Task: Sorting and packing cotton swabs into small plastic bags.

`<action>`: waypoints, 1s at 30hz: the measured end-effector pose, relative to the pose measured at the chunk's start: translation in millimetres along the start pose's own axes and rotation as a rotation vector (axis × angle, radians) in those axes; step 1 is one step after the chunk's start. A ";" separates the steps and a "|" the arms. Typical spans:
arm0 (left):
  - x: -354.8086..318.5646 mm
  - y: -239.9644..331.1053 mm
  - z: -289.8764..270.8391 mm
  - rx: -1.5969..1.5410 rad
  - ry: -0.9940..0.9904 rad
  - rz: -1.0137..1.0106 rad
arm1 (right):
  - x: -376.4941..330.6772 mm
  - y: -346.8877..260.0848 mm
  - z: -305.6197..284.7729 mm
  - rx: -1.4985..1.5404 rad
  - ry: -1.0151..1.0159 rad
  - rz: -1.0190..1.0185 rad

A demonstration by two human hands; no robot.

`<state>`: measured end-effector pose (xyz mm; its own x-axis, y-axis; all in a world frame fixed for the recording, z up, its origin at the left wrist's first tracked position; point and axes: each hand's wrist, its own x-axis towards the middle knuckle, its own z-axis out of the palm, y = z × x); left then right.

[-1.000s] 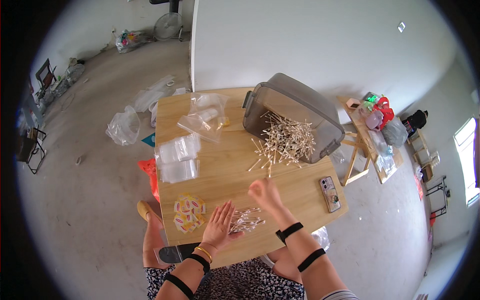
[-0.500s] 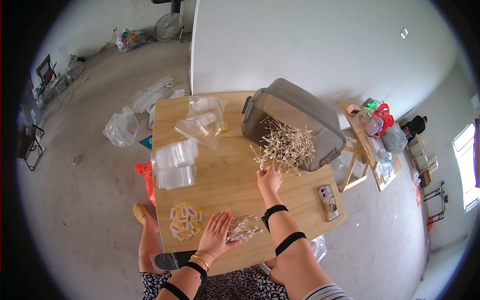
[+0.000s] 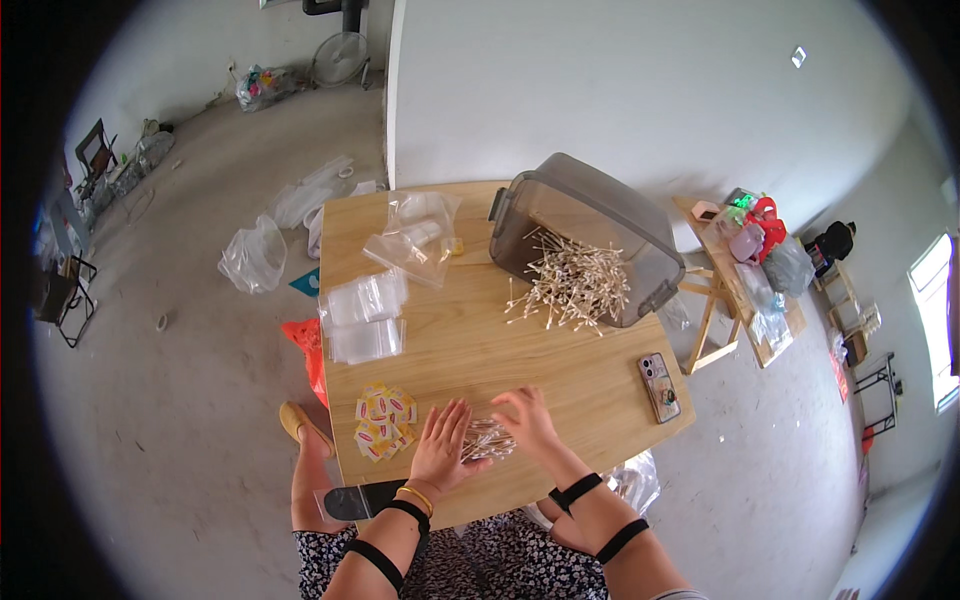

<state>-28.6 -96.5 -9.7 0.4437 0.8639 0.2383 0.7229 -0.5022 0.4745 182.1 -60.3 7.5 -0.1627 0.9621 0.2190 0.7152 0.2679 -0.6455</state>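
Observation:
My left hand (image 3: 441, 445) lies flat with its fingers stretched out, its edge against a small pile of cotton swabs (image 3: 487, 440) near the front of the wooden table. Over the right side of that pile is my right hand (image 3: 530, 422), fingers bent, thumb and forefinger apart; nothing shows between them. Farther back, a grey see-through plastic bin (image 3: 640, 225) rests on its side. A large heap of loose cotton swabs (image 3: 575, 280) spills from its mouth onto the table. Left of my left hand lie several small yellow-and-white printed slips (image 3: 386, 420).
Stacks of clear plastic bags (image 3: 365, 318) and a larger clear bag (image 3: 415, 235) lie on the table's left. A phone (image 3: 659, 388) sits near the right edge. A dark flat object (image 3: 365, 500) is at the front-left edge. A second wooden table (image 3: 750, 290) stands at right.
My right hand has moved back from the swab heap at the bin to the small pile by my left hand. My left hand remains beside the pile. The whole view has shifted slightly.

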 end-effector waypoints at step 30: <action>10.1 1.9 -15.6 -0.052 -0.153 0.045 | -104.6 -33.1 28.3 0.230 0.428 0.337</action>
<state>-30.9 -88.2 6.9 0.5529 0.8229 0.1306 0.6739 -0.5339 0.5108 156.3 -168.4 -14.7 0.3708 0.9026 0.2188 0.5065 0.0009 -0.8623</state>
